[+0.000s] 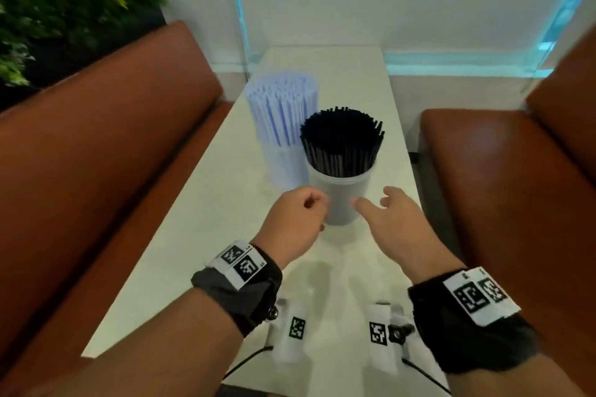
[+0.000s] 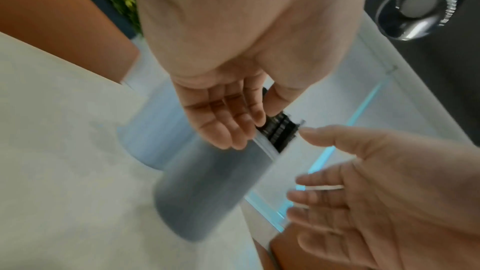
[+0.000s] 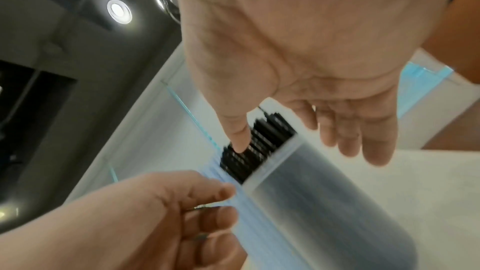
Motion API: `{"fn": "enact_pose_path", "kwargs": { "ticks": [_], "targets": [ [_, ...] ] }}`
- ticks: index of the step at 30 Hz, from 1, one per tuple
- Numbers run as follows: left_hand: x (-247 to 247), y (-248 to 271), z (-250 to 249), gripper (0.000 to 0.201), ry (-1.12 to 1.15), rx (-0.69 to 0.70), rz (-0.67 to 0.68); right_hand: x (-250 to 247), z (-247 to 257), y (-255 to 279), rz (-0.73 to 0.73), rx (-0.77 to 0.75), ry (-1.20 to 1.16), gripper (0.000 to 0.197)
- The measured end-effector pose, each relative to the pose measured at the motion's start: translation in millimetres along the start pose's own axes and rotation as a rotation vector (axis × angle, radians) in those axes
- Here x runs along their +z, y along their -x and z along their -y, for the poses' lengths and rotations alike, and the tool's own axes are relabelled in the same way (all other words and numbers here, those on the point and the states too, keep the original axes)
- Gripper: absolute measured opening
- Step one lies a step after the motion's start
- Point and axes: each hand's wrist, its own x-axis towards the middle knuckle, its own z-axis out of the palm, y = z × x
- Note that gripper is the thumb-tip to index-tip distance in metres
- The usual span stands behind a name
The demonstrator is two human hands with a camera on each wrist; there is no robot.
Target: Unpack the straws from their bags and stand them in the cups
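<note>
A frosted cup [image 1: 338, 203] packed with black straws [image 1: 342, 142] stands upright mid-table. Just behind it to the left, a second cup [image 1: 283, 167] holds pale blue straws [image 1: 282, 106]. My left hand [image 1: 304, 206] hovers at the near cup's left side with loosely curled fingers and holds nothing. Whether it touches the cup I cannot tell. My right hand [image 1: 383, 206] is at the cup's right side, fingers spread, a little apart from it. The left wrist view shows my left hand's fingers [image 2: 228, 118] by the cup [image 2: 207, 188] rim. No bag is in view.
The narrow white table [image 1: 193, 251] runs between two brown benches [image 1: 96, 155] [image 1: 500, 187]. A glass partition [image 1: 238, 10] stands at its far end and a plant [image 1: 64, 0] at the back left. Two white marker tags [image 1: 296, 327] [image 1: 377, 333] with cables lie at the near edge.
</note>
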Motion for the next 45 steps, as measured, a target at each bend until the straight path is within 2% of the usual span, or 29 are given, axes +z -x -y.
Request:
{"fn": "enact_pose_path", "kwargs": {
  "ticks": [2, 5, 7, 10, 12, 16, 19, 21, 23, 31, 36, 41, 45],
  "targets": [
    [-28.0, -10.3, 18.5, 0.015, 0.006, -0.037, -0.092, 25.1, 6.0, -8.9, -0.026, 0.054, -0.037, 0.112],
    [-50.1, -35.4, 43.8, 0.011, 0.011, -0.106, -0.210, 53.7, 5.7, -26.9, -0.102, 0.100, -0.077, 0.131],
    [-53.7, -57.4, 55.5, 0.036, -0.019, -0.144, -0.260, 65.8, 2.2, -40.1, -0.141, 0.103, -0.144, 0.141],
    [-51.5, -90.9, 65.9, 0.087, 0.010, -0.185, -0.274, 78.0, -4.7, -55.1, -0.204, 0.034, -0.294, 0.137],
    [-48.9, -110.8, 72.6, 0.112, 0.029, -0.206, -0.250, 83.9, -8.2, -62.5, -0.248, -0.034, -0.357, 0.133],
    [-43.9, -142.8, 86.1, 0.133, 0.043, -0.138, -0.252, 92.5, -13.4, -71.6, -0.274, -0.217, -0.505, 0.116],
    [-40.4, -159.5, 87.9, 0.122, 0.147, 0.031, -0.276, 93.6, -14.5, -78.2, -0.271, -0.271, -0.535, 0.098],
    [-34.9, -167.4, 90.0, 0.106, 0.251, 0.158, -0.304, 93.0, -15.7, -83.2, -0.278, -0.264, -0.549, 0.095],
    [-30.2, -172.7, 92.1, 0.103, 0.317, 0.212, -0.317, 92.8, -16.6, -88.4, -0.280, -0.263, -0.546, 0.093],
    [-37.4, -204.4, 95.0, 0.100, 0.342, 0.190, -0.353, 78.2, -13.8, -133.1, -0.319, -0.270, -0.559, 0.098],
    [-52.2, -235.2, 89.9, 0.105, 0.349, 0.197, -0.380, 58.7, 6.0, -186.7, -0.375, -0.291, -0.526, 0.088],
    [-57.1, -255.6, 92.0, 0.102, 0.310, 0.184, -0.392, 62.9, 11.1, -226.5, -0.351, -0.242, -0.503, 0.101],
    [-58.7, -258.5, 101.4, 0.102, 0.280, 0.139, -0.394, 74.1, 7.4, -238.7, -0.316, -0.216, -0.469, 0.098]
  ]
}}
